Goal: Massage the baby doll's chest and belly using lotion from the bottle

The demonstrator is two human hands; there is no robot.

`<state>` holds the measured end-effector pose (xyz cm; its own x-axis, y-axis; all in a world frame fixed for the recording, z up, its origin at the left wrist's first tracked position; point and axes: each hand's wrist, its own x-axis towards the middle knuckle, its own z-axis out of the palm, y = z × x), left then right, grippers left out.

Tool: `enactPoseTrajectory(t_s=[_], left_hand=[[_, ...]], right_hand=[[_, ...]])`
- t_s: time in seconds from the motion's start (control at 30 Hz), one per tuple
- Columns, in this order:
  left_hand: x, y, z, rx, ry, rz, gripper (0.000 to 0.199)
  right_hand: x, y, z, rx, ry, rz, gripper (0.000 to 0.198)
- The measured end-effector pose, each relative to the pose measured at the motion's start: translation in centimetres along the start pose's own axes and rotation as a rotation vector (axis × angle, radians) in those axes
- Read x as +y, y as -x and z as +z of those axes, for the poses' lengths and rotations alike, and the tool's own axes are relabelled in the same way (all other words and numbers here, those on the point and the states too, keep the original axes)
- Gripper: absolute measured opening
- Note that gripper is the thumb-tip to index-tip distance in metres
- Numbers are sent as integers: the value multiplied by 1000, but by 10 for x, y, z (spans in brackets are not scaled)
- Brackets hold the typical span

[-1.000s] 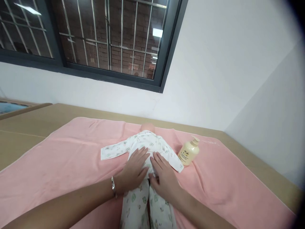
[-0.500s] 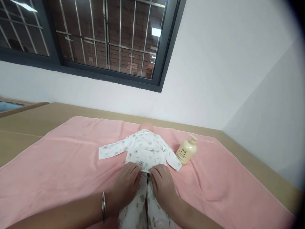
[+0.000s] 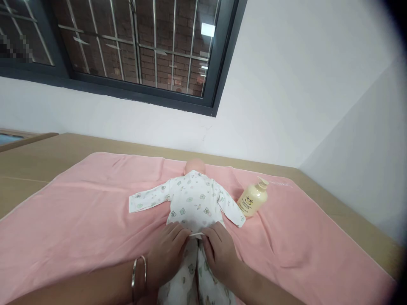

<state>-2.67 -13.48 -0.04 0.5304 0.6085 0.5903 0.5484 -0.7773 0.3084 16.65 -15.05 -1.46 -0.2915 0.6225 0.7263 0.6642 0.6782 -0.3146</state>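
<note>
Both hands have slid nearer, away from the middle of the white shirt (image 3: 193, 199), where they lay flat one second ago. Now they are at its bottom edge, and the cloth on the doll looks smoother than it did then. The left hand (image 3: 167, 252) is bent almost closed, with its fingers curled over the left part of that edge and its thumb tucked in close. The right hand (image 3: 221, 250) does the same on the right part, with its thumb low and its fingers bent over the top. A short, thin strip of the edge runs straight across the small gap between the two hands.

The shirt is on the doll, in the middle of the pink cloth (image 3: 79, 220). It has little green and brown pictures on it. One sleeve reaches out to the left, and the other slants to the right and nearer. The doll's round head (image 3: 194, 166) peeks out at the far end. White pants (image 3: 190, 275) with pictures on them lie at the near end, partly under the hands. A silver bangle (image 3: 133, 279) is on the left wrist.

Just beside the right sleeve is a pale yellow pump bottle (image 3: 253, 199). The pink cloth lies on a tan table (image 3: 85, 144). Past the table is a white wall (image 3: 280, 93) with a dark-framed window (image 3: 149, 95).
</note>
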Motion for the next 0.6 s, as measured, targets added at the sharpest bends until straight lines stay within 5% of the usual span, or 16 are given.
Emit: enactPoseTrajectory(t_s=[0.37, 0.6], left_hand=[[-3, -9, 0, -103, -107, 53, 25], [-3, -14, 1, -112, -131, 100, 27]], right_hand=[[7, 1, 5, -113, 56, 33, 31], [6, -2, 8, -40, 140, 0, 35]])
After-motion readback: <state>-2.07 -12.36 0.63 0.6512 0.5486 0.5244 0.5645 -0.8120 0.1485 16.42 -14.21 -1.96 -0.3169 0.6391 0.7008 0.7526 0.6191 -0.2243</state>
